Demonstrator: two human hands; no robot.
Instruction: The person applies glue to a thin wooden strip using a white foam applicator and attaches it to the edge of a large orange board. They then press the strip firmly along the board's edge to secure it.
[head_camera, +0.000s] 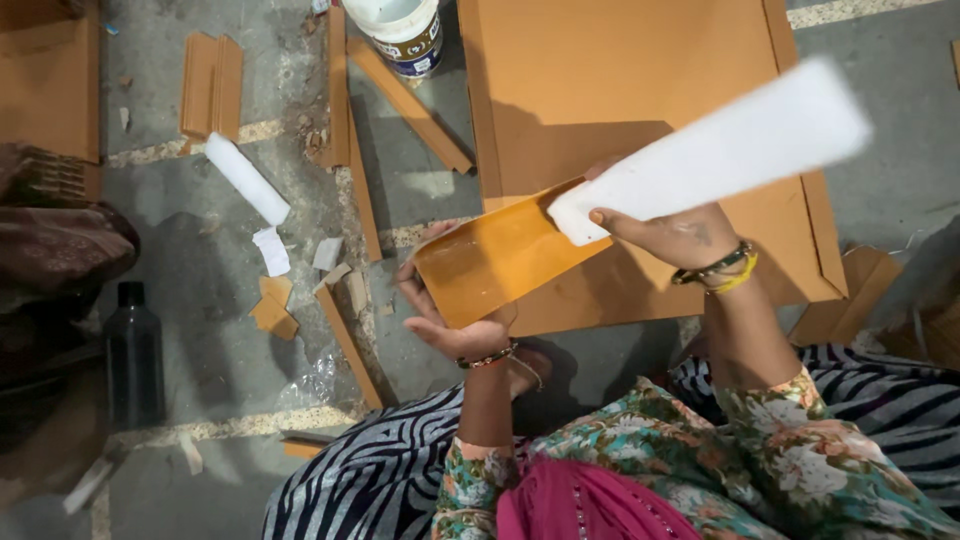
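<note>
My left hand (447, 318) holds a glossy orange-brown cardboard piece (495, 258) from below, tilted up toward the right. My right hand (677, 236) grips a long white strip (718, 150) near its lower end, and that end rests against the upper right corner of the cardboard piece. The strip slants up to the right and looks blurred. Both wrists carry bangles. Under the hands lies a large brown cardboard sheet (620, 70) on the grey floor.
A white bucket (400, 30) stands at the top by brown cardboard strips (408, 105). White scraps (247, 180) and small cardboard offcuts (273, 312) litter the floor at left. A dark bottle (134, 355) stands at far left. My patterned clothing (640, 470) fills the bottom.
</note>
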